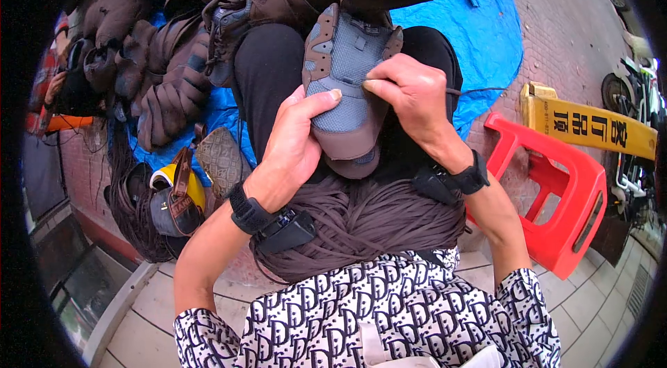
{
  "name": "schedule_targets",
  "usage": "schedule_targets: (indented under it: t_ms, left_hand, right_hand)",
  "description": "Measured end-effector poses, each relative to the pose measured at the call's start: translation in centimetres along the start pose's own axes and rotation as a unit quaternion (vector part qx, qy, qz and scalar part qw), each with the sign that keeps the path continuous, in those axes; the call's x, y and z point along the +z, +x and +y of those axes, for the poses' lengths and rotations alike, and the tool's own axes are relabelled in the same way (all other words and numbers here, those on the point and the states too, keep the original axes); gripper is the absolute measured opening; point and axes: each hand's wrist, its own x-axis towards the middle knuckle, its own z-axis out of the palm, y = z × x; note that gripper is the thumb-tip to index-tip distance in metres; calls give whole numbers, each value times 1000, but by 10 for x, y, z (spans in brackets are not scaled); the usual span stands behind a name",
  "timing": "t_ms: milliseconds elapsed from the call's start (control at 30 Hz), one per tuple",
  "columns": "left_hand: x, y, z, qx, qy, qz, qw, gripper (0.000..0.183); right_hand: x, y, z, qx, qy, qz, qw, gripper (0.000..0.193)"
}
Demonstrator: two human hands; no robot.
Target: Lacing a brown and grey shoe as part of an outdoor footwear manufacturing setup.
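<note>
A brown and grey-blue shoe upper [345, 76] lies toe toward me on my black-trousered lap. My left hand [295, 142] grips its left side, thumb pressed on the grey mesh. My right hand [410, 94] pinches at the mesh near the middle, with a thin dark lace or thread [479, 91] running off to the right from it. Both wrists wear black bands with small black devices. A thick bundle of brown laces [361, 226] rests on my lap below the shoe.
A pile of brown shoe uppers [167, 55] lies on a blue tarp [479, 28] at the upper left. A red plastic stool [556, 194] lies tipped at the right, beside a yellow sign board [590, 125]. A yellow and grey bag [174, 194] sits at the left.
</note>
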Motion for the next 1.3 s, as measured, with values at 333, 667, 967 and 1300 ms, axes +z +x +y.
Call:
schedule_targets:
  t_ms: [333, 667, 967, 1300]
  left_hand:
    - [1, 2, -6, -25, -34, -38, 998, 27]
    - [2, 1, -10, -17, -31, -49, 998, 27]
    - [1, 2, -9, -20, -29, -52, 998, 30]
    - [4, 2, -10, -17, -22, -57, 998, 33]
  right_hand:
    - [-9, 0, -15, -13, -40, 16, 999, 10]
    - [-9, -1, -15, -28, -93, 14, 995, 8]
    - [-11, 3, -15, -22, -100, -8, 995, 8]
    - [-8, 2, -8, 5, -6, -3, 1000, 7]
